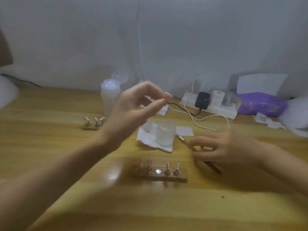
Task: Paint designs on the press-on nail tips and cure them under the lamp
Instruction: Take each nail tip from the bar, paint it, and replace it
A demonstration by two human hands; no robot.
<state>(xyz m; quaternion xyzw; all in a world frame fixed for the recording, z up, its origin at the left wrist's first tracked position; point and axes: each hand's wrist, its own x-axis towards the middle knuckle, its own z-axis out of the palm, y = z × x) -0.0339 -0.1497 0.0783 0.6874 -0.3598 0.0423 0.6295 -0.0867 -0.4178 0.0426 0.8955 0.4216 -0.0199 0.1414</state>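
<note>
My left hand (133, 107) is raised above the table, and its thumb and forefinger pinch a small pinkish nail tip (167, 94), blurred by motion. My right hand (223, 147) rests low on the wooden table (50, 147), fingers curled round a thin dark brush (212, 166) whose tip points toward a frosted cup (165, 135). In front of me stands a brown holder bar (160, 176) with several nail tips on stands. A second holder (93, 125) with three pink tips sits at the left, behind my left wrist.
The frosted cup stands on a white tissue (150, 142). A translucent bottle (109, 97) with its lid flipped up is behind my left hand. A power strip (216, 109) with plugs and cables lies at the back right, beside a purple packet (261, 104).
</note>
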